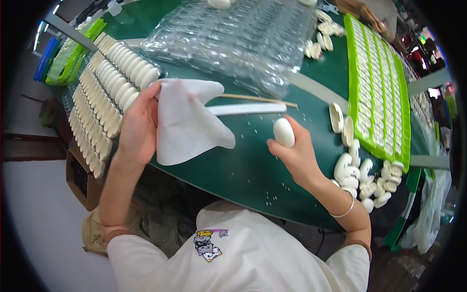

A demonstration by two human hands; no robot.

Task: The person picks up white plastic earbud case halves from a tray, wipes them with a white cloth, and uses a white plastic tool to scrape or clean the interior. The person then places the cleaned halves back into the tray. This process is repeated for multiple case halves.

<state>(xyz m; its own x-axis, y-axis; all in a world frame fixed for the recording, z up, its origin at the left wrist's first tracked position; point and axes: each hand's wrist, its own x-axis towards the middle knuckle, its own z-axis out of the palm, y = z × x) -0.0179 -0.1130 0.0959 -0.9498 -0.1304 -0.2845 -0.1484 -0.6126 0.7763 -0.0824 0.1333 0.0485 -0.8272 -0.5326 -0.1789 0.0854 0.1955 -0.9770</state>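
My left hand [139, 127] grips a white cloth [187, 126] by its upper left part, and the cloth hangs spread out over the green table. In my right hand [299, 153] is a smooth white oval plastic case [283, 133], held between thumb and fingers. A gap of table lies between the cloth and the case. Behind the cloth, a white plastic strip [250, 109] and a thin wooden stick [262, 99] lie side by side, their left ends hidden by the cloth.
Rows of white cases fill a tray [99, 97] at the left. Stacked clear plastic trays [233, 41] lie at the back. A lime-green tray [377, 87] of small parts stands at the right, with loose white shells [348, 170] near it. Tiny white bits dot the green table [238, 175].
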